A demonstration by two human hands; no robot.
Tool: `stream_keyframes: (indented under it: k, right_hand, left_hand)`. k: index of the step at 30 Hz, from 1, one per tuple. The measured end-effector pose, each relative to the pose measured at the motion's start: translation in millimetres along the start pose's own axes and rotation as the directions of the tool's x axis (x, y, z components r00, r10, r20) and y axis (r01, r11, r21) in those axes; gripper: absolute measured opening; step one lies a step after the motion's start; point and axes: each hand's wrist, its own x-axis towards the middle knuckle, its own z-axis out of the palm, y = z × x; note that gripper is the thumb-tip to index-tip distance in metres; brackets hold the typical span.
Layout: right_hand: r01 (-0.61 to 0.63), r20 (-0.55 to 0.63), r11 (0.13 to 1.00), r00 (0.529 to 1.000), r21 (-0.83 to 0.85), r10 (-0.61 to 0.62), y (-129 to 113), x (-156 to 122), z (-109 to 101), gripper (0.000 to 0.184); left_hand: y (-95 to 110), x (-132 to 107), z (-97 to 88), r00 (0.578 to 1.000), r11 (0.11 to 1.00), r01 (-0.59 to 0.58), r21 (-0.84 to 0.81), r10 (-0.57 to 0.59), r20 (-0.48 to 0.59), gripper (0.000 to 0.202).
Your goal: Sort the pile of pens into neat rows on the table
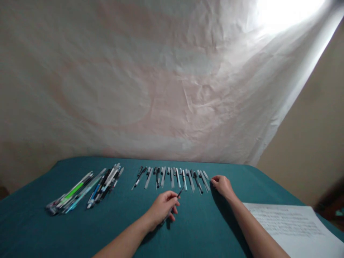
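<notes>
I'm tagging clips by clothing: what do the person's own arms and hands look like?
The left forearm and the right forearm are bare to the picture's lower edge; no sleeves show. The left hand and the right hand wear no gloves. No watch or bracelet shows at either wrist; the picture is too soft to rule out a thin ring.

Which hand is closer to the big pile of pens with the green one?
Left. The left hand, holding a dark pen, is to the right of the pile; the right hand is farther right, at the end of the row.
</notes>
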Motion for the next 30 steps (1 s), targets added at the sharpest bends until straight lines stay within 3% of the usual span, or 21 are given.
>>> stream_keyframes:
  k: [7, 19, 25, 27, 28, 30]
  right_hand:
    - [0.050, -0.042, 0.993, 0.998, -0.106, -0.055, 8.2, 3.7, 12.8, 0.022]
    - [0.059, -0.080, 0.993, 0.995, -0.098, -0.067, 5.5, 1.5, 13.7, 0.029]
    - [0.075, -0.113, 0.997, 0.991, -0.014, -0.076, -21.0, -7.3, 9.3, 0.031]
    - [0.118, -0.043, 0.991, 0.992, 0.057, -0.116, -43.9, -20.0, 13.5, 0.031]
    - [0.153, 0.068, 0.977, 0.984, 0.152, -0.164, -57.2, -29.2, 16.8, 0.033]
    - [0.088, 0.393, 0.929, 0.889, 0.359, -0.236, -84.1, -51.4, 25.1, 0.035]
  left_hand:
    - [3.1, -0.7, 1.3, 1.000, 1.000, 0.012, 0.004, -0.012, -0.007, 0.029]
    - [2.8, 0.0, 0.4, 1.000, 1.000, 0.011, 0.009, -0.011, -0.005, 0.030]
    - [-0.8, 1.1, -0.8, 1.000, 1.000, -0.009, -0.003, 0.009, -0.005, 0.030]
    - [-2.4, 1.7, -1.8, 1.000, 1.000, -0.015, -0.010, 0.015, -0.007, 0.030]
    - [-3.0, 2.1, -2.4, 1.000, 1.000, -0.018, -0.013, 0.017, -0.008, 0.031]
    - [-3.7, 2.9, -3.6, 1.000, 1.000, -0.018, -0.016, 0.018, -0.010, 0.032]
